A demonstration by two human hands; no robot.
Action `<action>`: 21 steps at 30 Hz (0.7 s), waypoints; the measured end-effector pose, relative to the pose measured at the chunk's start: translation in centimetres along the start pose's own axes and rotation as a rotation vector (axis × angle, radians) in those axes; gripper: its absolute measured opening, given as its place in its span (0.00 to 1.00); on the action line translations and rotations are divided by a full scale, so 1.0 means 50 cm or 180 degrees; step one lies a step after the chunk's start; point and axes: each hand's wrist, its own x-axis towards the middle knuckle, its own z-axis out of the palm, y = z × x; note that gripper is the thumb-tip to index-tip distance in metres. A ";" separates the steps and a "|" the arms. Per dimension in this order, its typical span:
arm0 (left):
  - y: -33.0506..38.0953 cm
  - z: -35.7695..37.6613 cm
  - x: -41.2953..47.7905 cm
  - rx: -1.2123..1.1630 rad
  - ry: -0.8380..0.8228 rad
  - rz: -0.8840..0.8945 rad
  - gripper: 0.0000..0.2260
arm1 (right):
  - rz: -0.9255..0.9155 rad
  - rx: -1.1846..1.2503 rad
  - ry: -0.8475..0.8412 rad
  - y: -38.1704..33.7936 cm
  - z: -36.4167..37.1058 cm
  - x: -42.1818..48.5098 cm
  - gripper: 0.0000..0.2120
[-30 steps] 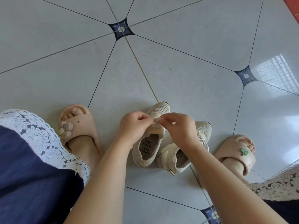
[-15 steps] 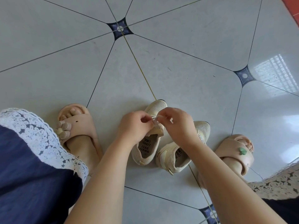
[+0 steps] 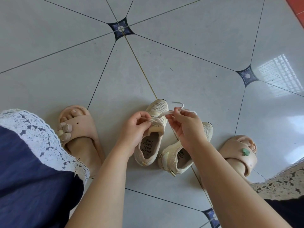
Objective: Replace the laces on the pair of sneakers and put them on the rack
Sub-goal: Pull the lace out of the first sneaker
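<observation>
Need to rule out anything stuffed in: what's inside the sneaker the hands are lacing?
Only the printed insole shows in the opening of the sneaker. The toe end is hidden under the tongue, and the left hand covers the opening's left edge.

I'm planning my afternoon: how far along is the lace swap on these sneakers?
Early; nothing looks finished. In hand: the left hand pinches the lacing at the tongue of one sneaker while the right hand holds a lace end drawn up. Left: the second sneaker, lying beside it on the floor, and racking both; no rack is in view.
</observation>
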 end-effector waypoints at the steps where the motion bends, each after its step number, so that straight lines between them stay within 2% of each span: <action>1: 0.000 -0.002 0.000 0.0296 0.0030 0.0204 0.12 | -0.0138 -0.0351 -0.0044 0.001 -0.003 0.000 0.02; 4: 0.004 -0.003 0.005 0.0688 0.0185 0.0559 0.15 | -0.0500 -0.2373 -0.0332 0.016 -0.007 0.001 0.12; 6: 0.003 0.001 0.011 0.0533 0.0341 0.0585 0.16 | -0.0660 -0.2943 -0.0592 0.025 -0.002 -0.005 0.15; 9: -0.007 0.005 0.015 0.0093 0.0564 0.0470 0.15 | -0.1062 -0.3207 -0.0571 0.029 0.004 -0.007 0.13; 11: -0.016 0.001 0.013 0.0205 0.0513 0.0357 0.12 | -0.1162 -0.3293 -0.0332 0.029 0.002 -0.005 0.12; 15: -0.039 -0.009 0.003 0.0632 0.0057 0.0040 0.14 | -0.0400 -0.2167 0.0089 0.041 -0.004 -0.013 0.14; 17: -0.044 -0.017 -0.003 0.0661 0.0002 0.0061 0.15 | -0.0327 -0.2226 0.0311 0.046 -0.007 -0.018 0.14; 19: -0.051 -0.028 -0.005 0.0954 -0.0012 0.0100 0.21 | -0.0613 -0.2522 0.0472 0.050 -0.009 -0.024 0.14; 21: -0.058 -0.034 -0.007 0.1347 -0.0022 0.0190 0.25 | -0.1205 -0.2800 0.0525 0.049 -0.007 -0.035 0.14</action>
